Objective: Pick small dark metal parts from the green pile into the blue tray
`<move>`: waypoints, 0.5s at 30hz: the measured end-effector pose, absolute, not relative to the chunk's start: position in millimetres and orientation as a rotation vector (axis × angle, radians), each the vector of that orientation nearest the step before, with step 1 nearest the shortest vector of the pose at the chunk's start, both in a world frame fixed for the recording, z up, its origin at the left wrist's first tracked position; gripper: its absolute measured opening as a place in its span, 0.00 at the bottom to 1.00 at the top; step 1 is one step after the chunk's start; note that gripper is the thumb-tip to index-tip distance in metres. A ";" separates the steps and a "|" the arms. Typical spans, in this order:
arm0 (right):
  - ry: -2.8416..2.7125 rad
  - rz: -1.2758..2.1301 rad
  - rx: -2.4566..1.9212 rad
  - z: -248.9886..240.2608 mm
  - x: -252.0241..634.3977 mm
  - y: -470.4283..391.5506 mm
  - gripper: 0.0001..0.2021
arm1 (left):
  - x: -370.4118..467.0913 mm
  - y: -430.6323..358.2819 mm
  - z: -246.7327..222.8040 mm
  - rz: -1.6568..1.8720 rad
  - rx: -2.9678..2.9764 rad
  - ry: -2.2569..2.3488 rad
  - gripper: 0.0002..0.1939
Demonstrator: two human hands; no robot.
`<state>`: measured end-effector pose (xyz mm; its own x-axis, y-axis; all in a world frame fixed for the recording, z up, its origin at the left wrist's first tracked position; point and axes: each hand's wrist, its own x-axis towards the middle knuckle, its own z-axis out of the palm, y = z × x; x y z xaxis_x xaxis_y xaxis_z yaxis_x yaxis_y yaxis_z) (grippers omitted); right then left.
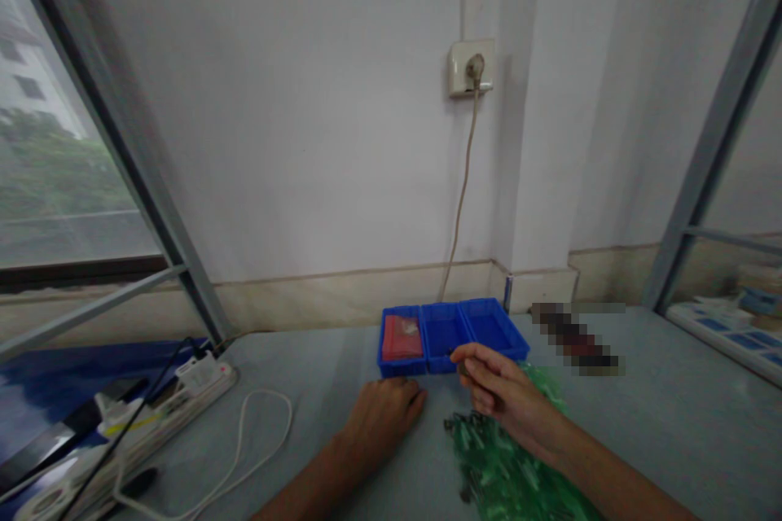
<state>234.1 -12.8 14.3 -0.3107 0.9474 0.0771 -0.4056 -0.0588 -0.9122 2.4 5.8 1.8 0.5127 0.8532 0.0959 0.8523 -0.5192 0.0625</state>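
Head view: well to the left of the blue tray point(443, 326), a power strip point(208, 381) with plugs in it lies on the counter point(318, 383), and a loop of white cable point(290, 415) lies between strip and tray. The left hand point(384, 417) rests on the counter just in front of the tray's left compartment, its fingers bent down; whether they press on anything, I cannot tell. A red packet point(400, 339) sits in that left compartment. Before the tray's right half, the right hand point(489, 383) has its fingers drawn together, pinching a small dark piece point(463, 369) too small to identify. Green plastic point(507, 472) spreads in front of the tray, under the right hand, small dark metallic parts point(449, 425) along its left edge. Right of the tray, a dark and red object point(577, 342) is pixelated.
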 end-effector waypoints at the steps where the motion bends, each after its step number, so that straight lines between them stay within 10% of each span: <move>1: -1.100 1.612 -0.709 13.4 234.2 -12.1 0.15 | 2.3 5.9 1.7 0.177 2.726 1.537 0.19; 15: -1.032 1.535 -0.772 11.7 236.9 -8.3 0.17 | 2.8 5.1 4.0 0.159 2.726 1.513 0.19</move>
<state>236.9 -8.3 11.7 -0.2096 0.9766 0.0481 -0.4131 -0.0438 -0.9096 2.8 5.1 4.0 0.5253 0.8472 0.0792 0.8452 -0.5303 0.0666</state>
